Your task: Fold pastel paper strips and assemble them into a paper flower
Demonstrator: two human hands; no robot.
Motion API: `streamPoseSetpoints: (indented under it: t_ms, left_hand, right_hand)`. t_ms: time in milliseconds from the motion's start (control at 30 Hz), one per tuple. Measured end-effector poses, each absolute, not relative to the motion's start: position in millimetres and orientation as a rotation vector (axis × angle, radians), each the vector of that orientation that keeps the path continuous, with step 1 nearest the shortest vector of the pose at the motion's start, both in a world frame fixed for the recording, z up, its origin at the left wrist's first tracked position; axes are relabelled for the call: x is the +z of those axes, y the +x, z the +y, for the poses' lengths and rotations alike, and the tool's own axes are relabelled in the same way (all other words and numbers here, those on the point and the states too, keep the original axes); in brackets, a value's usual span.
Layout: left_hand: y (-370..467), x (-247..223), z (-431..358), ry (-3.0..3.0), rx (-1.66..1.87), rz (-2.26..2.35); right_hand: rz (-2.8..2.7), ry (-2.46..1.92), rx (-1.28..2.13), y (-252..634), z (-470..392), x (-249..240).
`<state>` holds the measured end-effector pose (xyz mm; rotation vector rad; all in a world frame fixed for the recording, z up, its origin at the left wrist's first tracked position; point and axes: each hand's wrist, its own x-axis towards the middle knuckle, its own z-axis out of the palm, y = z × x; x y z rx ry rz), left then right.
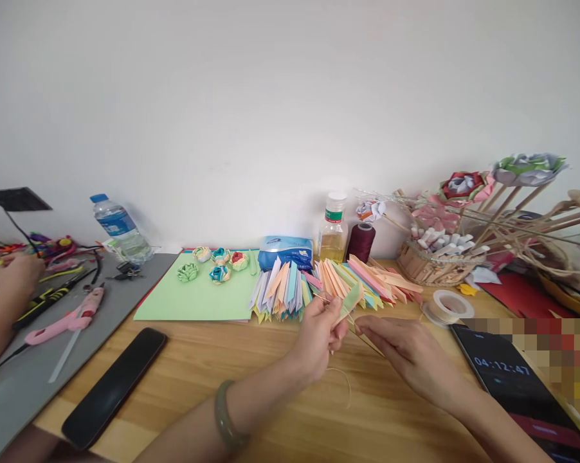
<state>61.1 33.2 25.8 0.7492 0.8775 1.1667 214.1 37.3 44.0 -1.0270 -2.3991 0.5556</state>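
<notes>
My left hand [319,334], a bangle on its wrist, is closed on a folded green paper piece [352,299] that sticks up past the fingertips. Close beside it, my right hand [408,347] is pinched on a thin tan thread [371,343] by the paper's lower end. A loose curve of the thread hangs under the hands over the table. Behind them lie fanned stacks of folded paper strips [283,292] in lilac, orange, blue and yellow. More strips, peach and pink [381,280], spread to the right. A spool of pale thread [448,307] lies right of my right hand.
Several paper flowers [219,275] rest on green sheets [174,305]. Behind stand a tissue pack [286,251], an oil-coloured bottle [333,241], a dark thread cone [360,243] and a basket [429,269]. Phones [119,386] flank me. Leftward are a pink glue gun [68,321] and another person's hand [20,280].
</notes>
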Motion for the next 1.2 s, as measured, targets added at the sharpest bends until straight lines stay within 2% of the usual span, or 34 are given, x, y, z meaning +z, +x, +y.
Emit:
streamPoseSetpoints:
  t_ms: [133,233,400,500,600,767,900,1000,1200]
  left_hand:
    - [51.5,35.0,38.2,0.729,0.918,0.691]
    - [41.2,42.5,41.3,0.977,0.729,0.63]
    - [31.8,52.2,35.9,1.755,0.353,0.792]
    - [34.2,46.3,31.0,2.18,0.327,1.021]
    - [39.4,33.8,31.9,2.204,0.45,1.246]
    - [49.1,25.1,41.0,1.601,0.732,1.224]
    - [54.0,32.7,41.8,1.06,0.862,0.899]
    - [56.4,36.7,39.2,0.864,0.99,0.822]
    - [60.1,40.9,34.9,0.505,1.03,0.731]
  right_hand:
    - [-2.304,-1.031,1.017,216.8,41.7,47.8]
    - [-2.214,-0.981,1.32,221.6,46.5,49.1]
    - [-2.257,-0.984,1.388,227.5,54.4,48.4]
    - [-2.361,-1.018,1.185,225.4,53.1,46.2]
    - [-2.448,-1.213,0.7,219.9,44.8,40.8]
    - [-2.429,-1.266,-0.093,211.2,28.7,28.8]
    - [-2.314,-1.182,-0.266,209.9,26.9,28.2]
    - [-2.298,-1.192,-0.066,210.2,29.7,29.8]
    - [-2.032,-1.258,0.686,207.1,32.1,39.3]
